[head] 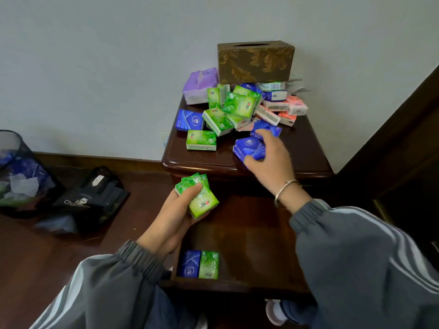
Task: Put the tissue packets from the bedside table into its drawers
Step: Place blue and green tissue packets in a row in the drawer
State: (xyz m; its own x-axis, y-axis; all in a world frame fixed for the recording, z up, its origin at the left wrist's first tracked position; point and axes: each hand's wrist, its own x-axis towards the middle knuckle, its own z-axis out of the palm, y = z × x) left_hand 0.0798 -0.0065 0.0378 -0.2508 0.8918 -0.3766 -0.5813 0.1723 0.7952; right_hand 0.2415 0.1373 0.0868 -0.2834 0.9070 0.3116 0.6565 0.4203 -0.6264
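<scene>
Left hand (175, 214) grips two green packets (202, 200) above the open drawer (249, 238). Right hand (273, 160) curls round one blue packet (249, 148) on the bedside table (304, 148) top, near its front edge. Drawer contents: one blue drawer packet (188, 263) and one green drawer packet (209, 264), touching, at the near-left corner. The pile (237, 108) lies just beyond the right hand, with one tissue box (255, 61) at its back. The packets overlap, so the count cannot be told.

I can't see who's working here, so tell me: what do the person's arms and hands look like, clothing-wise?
Both arms wear grey jacket sleeves, left sleeve and right sleeve alike, with pale stripes along them and gathered elastic cuffs. A thin silver bangle sits on the right wrist. The left hand and right hand are ungloved.
</scene>
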